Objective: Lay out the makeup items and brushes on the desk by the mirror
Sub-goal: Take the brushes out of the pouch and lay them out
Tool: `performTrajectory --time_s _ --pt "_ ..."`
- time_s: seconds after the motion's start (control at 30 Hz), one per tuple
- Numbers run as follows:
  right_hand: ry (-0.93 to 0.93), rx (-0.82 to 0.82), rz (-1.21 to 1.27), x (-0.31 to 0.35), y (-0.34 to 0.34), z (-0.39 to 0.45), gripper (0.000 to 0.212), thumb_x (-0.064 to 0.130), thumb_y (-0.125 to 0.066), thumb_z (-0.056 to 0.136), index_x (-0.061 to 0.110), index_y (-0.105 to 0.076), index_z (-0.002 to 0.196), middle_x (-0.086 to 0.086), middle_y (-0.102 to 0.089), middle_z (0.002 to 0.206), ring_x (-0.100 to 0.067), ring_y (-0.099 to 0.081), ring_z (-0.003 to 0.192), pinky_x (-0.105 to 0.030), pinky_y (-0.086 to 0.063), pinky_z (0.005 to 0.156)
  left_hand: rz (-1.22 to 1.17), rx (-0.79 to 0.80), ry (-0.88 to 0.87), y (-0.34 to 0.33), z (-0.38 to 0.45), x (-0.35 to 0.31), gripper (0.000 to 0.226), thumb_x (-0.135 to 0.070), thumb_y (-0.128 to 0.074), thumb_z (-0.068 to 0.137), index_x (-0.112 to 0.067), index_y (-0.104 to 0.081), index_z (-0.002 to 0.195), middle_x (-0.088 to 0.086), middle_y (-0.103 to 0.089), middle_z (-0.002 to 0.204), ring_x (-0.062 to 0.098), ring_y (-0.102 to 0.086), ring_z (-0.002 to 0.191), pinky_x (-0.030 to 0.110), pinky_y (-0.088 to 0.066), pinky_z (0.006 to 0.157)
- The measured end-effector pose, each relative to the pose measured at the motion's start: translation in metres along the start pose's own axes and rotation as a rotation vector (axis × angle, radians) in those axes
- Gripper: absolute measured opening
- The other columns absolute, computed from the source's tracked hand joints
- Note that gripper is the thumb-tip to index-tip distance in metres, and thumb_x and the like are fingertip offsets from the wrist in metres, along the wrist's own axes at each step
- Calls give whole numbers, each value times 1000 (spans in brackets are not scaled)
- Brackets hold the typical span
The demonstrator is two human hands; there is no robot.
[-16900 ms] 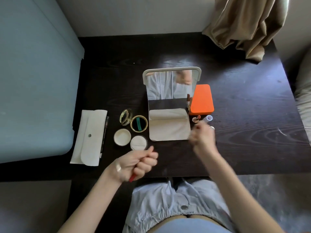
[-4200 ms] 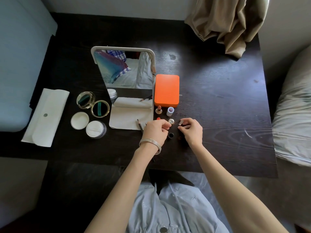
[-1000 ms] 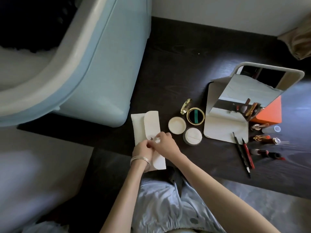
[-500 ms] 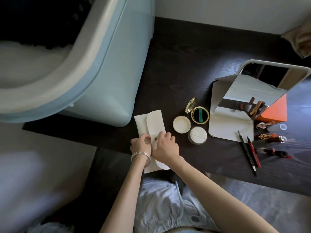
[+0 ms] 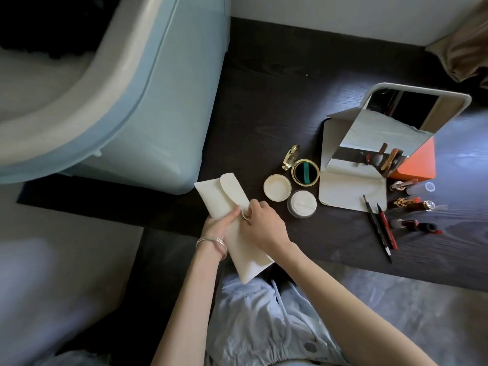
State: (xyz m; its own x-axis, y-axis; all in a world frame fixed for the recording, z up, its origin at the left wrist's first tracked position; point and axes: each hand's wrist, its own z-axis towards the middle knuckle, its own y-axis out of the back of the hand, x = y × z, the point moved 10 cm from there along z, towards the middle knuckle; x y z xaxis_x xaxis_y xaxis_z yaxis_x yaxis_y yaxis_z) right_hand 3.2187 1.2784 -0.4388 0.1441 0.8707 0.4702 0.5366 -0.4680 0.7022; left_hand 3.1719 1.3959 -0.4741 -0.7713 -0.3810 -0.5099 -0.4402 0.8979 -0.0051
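A long cream pouch (image 5: 232,196) with a rounded flap lies at the dark desk's front edge, its near end hanging over my lap. My left hand (image 5: 217,225) grips its left side. My right hand (image 5: 261,223) pinches the flap at its snap. Right of the pouch sit a white jar lid (image 5: 277,187), a white powder jar (image 5: 301,203) and an open gold compact (image 5: 305,171). The standing mirror (image 5: 390,133) is further right, with pencils (image 5: 380,225) and several lipsticks (image 5: 408,202) laid beside its base.
An orange case (image 5: 420,165) stands behind the mirror's right side. A pale blue tub-like chair (image 5: 148,107) fills the left and touches the desk (image 5: 277,101). A beige curtain (image 5: 467,46) hangs at the far right corner. My lap in light blue fabric is below.
The pouch has been pulled toward me, its near end now past the desk edge. My right hand went from lying over the flap to pinching it at the snap.
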Motion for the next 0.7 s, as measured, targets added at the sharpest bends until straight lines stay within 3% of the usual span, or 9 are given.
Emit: performTrajectory --time_s 0.13,0.2,0.33,0.63,0.7 --pt "34 -35 -4 4 17 -23 33 30 -50 87 9 -37 108 -10 -54 104 -33 -57 91 -36 -40 67 90 58 -129 -8 -20 -11 39 -7 -75 75 -9 -59 110 7 -68 86 22 -66 75 27 -52 57" --pt "37 -56 -62 0 25 -32 42 29 -48 89 7 -33 122 -12 -55 108 -35 -59 93 -36 -41 66 150 91 -177 -18 -34 -11 29 -7 -75 76 -9 -62 102 7 -69 84 23 -66 74 23 -53 53" --pt "-15 -96 -169 -27 36 -57 66 24 -43 93 4 -10 146 -15 -51 118 -35 -56 107 -39 -45 73 268 140 -234 -50 -58 1 17 -7 -74 76 -16 -62 82 2 -67 75 15 -64 65 19 -52 49" --pt "-192 -190 -150 -126 60 -131 65 19 -36 95 1 -2 148 -14 -46 129 -30 -50 116 -39 -44 83 330 287 -195 -135 -103 81 26 -1 -69 77 -9 -63 101 12 -69 92 29 -67 88 42 -56 81" --pt "-238 -192 -174 -149 60 -145 63 16 -33 96 0 -3 148 -14 -48 129 -30 -51 116 -38 -44 84 344 302 -199 -150 -112 99 31 1 -68 76 -7 -62 106 15 -69 96 29 -66 88 40 -56 80"
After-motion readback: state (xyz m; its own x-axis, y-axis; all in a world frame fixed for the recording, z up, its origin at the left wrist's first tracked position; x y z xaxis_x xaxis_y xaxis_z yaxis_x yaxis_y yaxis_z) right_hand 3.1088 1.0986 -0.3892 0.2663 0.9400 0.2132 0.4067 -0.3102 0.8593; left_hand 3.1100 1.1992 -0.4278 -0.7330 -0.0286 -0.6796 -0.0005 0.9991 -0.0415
